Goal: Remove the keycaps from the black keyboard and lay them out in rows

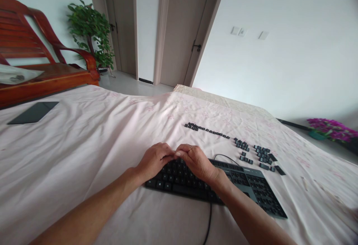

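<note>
A black keyboard (251, 187) lies on a pale pink cloth (92, 151) in front of me. My left hand (154, 160) and my right hand (197, 162) rest side by side on the keyboard's upper left part, fingers curled down onto the far key rows. The fingertips meet at the middle; whatever they pinch is hidden. Beyond the keyboard lie several loose black keycaps (260, 154) in small groups, and a row of keycaps (205, 129) stretches to the left of them. The keyboard's cable (208, 224) runs toward me.
A dark flat tablet-like slab (33, 112) lies at the cloth's left edge. A red wooden armchair (41, 62) and a green potted plant (91, 32) stand at the back left, with doors (184, 28) behind. Purple flowers (331, 128) sit at the right.
</note>
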Action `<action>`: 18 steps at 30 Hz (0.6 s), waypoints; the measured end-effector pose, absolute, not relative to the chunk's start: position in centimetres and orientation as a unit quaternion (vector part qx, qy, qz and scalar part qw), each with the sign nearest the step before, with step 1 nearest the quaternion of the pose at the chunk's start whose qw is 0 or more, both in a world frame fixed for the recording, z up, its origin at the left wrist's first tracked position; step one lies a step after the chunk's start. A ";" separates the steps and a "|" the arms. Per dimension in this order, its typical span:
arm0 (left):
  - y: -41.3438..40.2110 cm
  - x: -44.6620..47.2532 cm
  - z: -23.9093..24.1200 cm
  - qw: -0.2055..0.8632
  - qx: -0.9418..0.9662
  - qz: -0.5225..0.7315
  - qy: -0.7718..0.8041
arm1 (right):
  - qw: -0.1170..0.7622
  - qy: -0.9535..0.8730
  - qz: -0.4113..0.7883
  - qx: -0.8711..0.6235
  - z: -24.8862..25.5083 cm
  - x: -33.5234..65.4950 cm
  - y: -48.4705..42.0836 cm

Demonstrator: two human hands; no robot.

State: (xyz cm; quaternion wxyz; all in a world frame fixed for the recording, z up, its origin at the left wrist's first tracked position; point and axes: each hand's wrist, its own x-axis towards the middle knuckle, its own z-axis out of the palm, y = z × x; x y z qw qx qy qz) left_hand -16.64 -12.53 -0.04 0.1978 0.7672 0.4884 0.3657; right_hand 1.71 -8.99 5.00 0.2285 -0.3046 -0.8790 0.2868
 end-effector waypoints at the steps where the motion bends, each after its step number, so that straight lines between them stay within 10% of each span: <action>1: -12.5 -16.6 0.1 0.195 0.772 0.361 0.486 | 0.224 -0.885 0.280 -0.298 4.9 1.6 -9.0; 18: -12.4 -15.2 1.5 0.179 0.808 0.313 0.465 | 0.376 -0.864 0.244 -0.228 1.9 2.7 -9.6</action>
